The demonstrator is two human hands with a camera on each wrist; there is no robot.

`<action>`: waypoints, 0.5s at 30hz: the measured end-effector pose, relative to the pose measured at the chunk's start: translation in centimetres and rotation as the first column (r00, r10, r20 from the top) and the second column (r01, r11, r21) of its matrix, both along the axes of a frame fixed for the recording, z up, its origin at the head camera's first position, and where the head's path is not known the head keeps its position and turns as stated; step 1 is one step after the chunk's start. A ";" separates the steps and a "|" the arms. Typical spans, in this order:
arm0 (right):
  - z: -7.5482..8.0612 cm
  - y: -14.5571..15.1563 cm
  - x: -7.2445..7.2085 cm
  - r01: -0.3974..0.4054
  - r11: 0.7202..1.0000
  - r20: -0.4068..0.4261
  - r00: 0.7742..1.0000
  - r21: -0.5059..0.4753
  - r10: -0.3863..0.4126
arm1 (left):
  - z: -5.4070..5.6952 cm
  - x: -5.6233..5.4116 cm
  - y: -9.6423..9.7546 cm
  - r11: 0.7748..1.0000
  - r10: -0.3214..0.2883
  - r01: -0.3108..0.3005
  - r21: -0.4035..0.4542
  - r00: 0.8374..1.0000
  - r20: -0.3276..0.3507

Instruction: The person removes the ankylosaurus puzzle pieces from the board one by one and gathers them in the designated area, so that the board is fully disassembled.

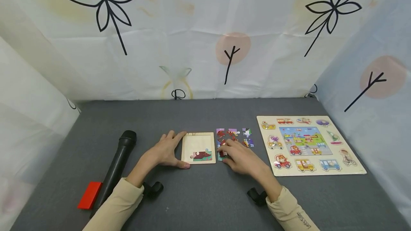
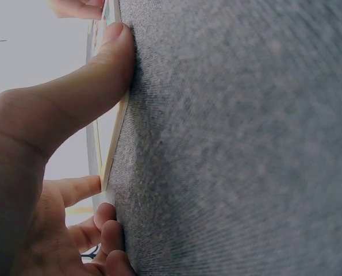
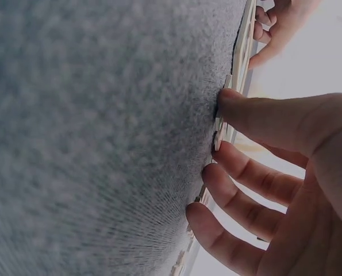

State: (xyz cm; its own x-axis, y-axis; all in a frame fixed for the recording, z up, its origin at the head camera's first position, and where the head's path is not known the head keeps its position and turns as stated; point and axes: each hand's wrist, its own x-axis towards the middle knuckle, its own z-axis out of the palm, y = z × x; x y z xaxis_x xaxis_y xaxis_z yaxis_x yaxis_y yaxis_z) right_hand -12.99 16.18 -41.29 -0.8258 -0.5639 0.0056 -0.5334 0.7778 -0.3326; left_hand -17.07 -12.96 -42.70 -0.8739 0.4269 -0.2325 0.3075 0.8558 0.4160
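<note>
My left hand (image 1: 166, 151) holds the left side of a small wooden puzzle tray (image 1: 196, 142). Its thumb (image 2: 116, 54) lies on the near edge, and the index finger reaches the far corner. Joined jigsaw pieces (image 1: 202, 155) with a dark red and teal picture fill the tray's lower right; the rest shows bare wood. Just right of the tray, my right hand (image 1: 241, 155) pinches a puzzle piece (image 3: 219, 133) between thumb and index finger, low at the table. Several loose pieces (image 1: 247, 132) lie around and partly beneath that hand, whose fingers hide some of them.
A larger wooden picture board (image 1: 350, 165) with vehicle shapes lies to the right. On the left, a black microphone-like stick (image 1: 118, 161) lies beside a red block (image 1: 90, 196). The grey table (image 1: 205, 195) meets white patterned cloth (image 1: 273, 70) behind and at the sides.
</note>
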 end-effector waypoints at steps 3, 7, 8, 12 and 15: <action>0.0 0.0 -0.1 -0.003 1.000 0.003 1.000 -0.006 0.003 | 0.0 0.0 0.0 1.000 -0.001 0.001 0.000 1.000 -0.001; 0.2 -0.2 -0.1 0.004 1.000 -0.002 1.000 -0.023 -0.004 | -0.1 0.0 0.0 1.000 -0.004 0.004 -0.004 1.000 -0.005; 0.2 -0.4 -0.1 0.005 1.000 -0.008 1.000 -0.029 -0.005 | -0.1 0.0 0.0 1.000 -0.004 0.004 -0.005 1.000 -0.004; 0.5 -1.1 -0.2 0.002 0.999 -0.026 1.000 -0.039 -0.003 | 0.0 0.0 0.0 1.000 0.002 -0.002 -0.005 1.000 0.001; 0.8 -1.7 -0.3 -0.009 0.999 -0.020 1.000 -0.041 0.008 | -0.1 -0.1 -0.1 1.000 0.005 -0.005 -0.004 1.000 0.003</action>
State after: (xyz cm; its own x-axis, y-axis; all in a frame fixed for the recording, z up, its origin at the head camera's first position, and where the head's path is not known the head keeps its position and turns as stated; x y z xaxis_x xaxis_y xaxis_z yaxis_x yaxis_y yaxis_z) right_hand -13.30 14.46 -40.54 -0.8204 -0.5700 0.0448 -0.5467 0.7591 -0.3534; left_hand -17.13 -13.03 -42.78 -0.8751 0.4219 -0.2369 0.3021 0.8589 0.4136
